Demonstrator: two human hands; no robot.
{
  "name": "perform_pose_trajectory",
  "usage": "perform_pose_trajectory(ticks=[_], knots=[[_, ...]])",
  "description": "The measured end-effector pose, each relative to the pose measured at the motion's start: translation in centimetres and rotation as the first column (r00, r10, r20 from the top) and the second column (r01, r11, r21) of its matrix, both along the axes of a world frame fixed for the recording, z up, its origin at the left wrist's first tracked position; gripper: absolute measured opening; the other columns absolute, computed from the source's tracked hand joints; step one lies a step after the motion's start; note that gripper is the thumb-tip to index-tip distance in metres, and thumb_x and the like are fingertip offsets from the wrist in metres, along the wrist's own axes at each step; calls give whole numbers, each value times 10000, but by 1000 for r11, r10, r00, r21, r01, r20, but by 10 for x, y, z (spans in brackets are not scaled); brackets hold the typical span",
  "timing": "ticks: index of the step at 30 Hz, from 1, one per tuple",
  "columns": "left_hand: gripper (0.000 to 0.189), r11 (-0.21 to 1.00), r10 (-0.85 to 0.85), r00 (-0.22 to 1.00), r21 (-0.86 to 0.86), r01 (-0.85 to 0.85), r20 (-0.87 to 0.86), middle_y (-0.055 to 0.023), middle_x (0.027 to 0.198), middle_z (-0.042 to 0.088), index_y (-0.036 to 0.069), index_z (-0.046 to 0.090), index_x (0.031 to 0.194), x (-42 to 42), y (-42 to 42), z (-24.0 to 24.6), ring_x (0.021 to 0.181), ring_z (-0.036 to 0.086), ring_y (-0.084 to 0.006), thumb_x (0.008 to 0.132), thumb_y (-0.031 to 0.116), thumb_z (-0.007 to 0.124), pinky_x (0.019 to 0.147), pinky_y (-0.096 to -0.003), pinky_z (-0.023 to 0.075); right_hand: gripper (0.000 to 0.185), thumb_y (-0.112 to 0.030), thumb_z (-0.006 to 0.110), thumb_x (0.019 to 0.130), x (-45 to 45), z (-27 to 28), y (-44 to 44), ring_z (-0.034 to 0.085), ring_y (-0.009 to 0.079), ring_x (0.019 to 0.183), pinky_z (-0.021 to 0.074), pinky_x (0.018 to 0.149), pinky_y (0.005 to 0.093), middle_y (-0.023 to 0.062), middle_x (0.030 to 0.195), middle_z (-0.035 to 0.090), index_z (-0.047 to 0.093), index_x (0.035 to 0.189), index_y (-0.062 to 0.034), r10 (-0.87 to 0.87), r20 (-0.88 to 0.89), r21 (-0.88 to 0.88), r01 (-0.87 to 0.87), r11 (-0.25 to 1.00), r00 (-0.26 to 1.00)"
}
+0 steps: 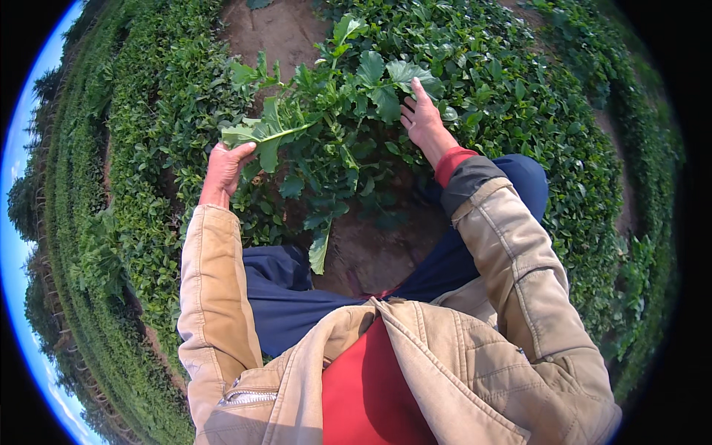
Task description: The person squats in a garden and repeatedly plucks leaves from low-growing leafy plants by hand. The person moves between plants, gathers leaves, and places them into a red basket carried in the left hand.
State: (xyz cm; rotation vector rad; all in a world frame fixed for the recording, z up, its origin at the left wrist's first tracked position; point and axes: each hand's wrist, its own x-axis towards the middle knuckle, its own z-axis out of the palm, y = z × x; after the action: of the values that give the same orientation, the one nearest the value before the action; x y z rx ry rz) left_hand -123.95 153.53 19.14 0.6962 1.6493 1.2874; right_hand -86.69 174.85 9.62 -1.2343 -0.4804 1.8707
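Observation:
Before me stands a leafy green plant [328, 122] with lobed, toothed leaves, rising between two rows of low bushes. My left hand [227, 164] grips the tip of one long leaf [272, 135] between thumb and fingers; its pale midrib runs back toward the plant's middle. On the other side, my right hand [423, 114] is at a broad leaf [414, 75], thumb raised against its edge and fingers spread below. Whether those fingers pinch the leaf is not plain. Another leaf [319, 250] droops toward the ground near my knees.
Dense glossy-leaved bushes [489, 72] grow on the right, and a matching row [161, 111] on the left. Bare brown soil [384, 245] lies between my legs, with more soil [272, 33] beyond the plant. Trees [28, 206] line the far left.

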Motion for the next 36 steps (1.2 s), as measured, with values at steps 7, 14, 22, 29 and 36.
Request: perform_pose_trajectory(ticks=[7, 14, 22, 29, 36], knots=[[454, 926, -375, 926, -75, 371, -46, -26, 1217, 756, 10, 714, 1286, 33, -35, 18, 1089, 683, -127, 845, 38, 820, 1030, -310, 514, 641, -496, 849, 877, -4, -4, 30, 615, 262, 1230, 414, 1010, 418, 45, 1423, 574, 564, 1373, -206, -138, -238, -48, 131, 990, 961], [960, 921, -377, 894, -200, 335, -242, -159, 1548, 555, 24, 443, 1582, 50, -15, 52, 1413, 545, -262, 769, 165, 935, 1169, -432, 447, 376, -268, 805, 970, -23, 39, 26, 692, 227, 1112, 548, 970, 420, 33, 1209, 712, 631, 1266, -114, -88, -212, 167, 125, 978, 973], [1227, 943, -148, 870, 197, 267, -470, -251, 1614, 415, -2, 258, 1640, 124, 79, 92, 1459, 479, -358, 757, 460, 974, 1195, -473, 408, 814, -252, 816, 881, -82, 84, -54, 516, 381, 1381, 440, 1160, 464, 225, 1498, 509, 441, 1564, -17, 8, 459, 867, -450, 216, 888], [299, 983, 86, 900, 182, -7, -428, -64, 1038, 766, -16, 694, 1222, 121, 100, 58, 899, 698, -112, 934, 25, 763, 766, -252, 561, 900, -194, 845, 791, -94, 78, -85, 454, 457, 1408, 405, 1181, 518, 255, 1564, 418, 408, 1546, 28, -57, 448, 893, -444, 70, 892], [337, 946, 315, 945, 113, -305, -83, -82, 1098, 763, -3, 701, 1169, 55, 107, 41, 935, 721, -199, 852, -4, 813, 876, -341, 570, 59, -62, 744, 839, -78, 53, -99, 676, 307, 809, 563, 727, 416, 72, 831, 642, 703, 873, -87, -95, 390, 912, -369, 179, 916]])
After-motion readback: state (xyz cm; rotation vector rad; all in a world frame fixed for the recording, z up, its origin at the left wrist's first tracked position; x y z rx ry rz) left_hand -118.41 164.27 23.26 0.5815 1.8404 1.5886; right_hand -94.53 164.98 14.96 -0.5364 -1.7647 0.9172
